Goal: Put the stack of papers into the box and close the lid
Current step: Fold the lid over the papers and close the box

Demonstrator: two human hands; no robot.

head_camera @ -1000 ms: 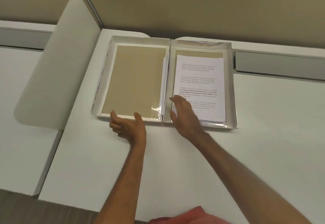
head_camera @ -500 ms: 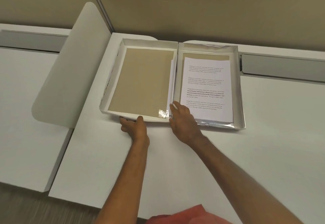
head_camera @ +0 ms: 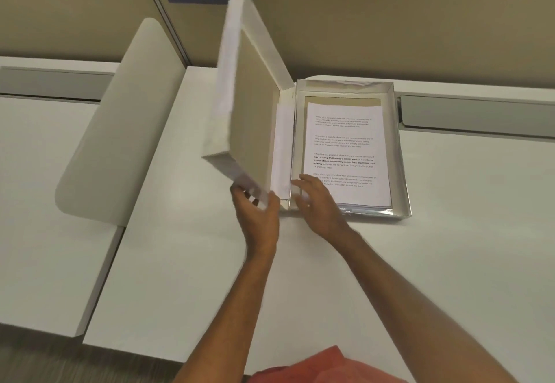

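I see my left hand [head_camera: 257, 210] reached forward with the forearm nearly straight, fingers pinched on the near corner of the lid [head_camera: 240, 106], which stands almost upright above them, blurred. My right hand [head_camera: 318, 202] lies just to the right, palm down, fingers loosely spread and gripping nothing, their tips on the near left wall of the box [head_camera: 399, 154]. The papers [head_camera: 345, 148] lie flat in the box, just beyond those fingertips
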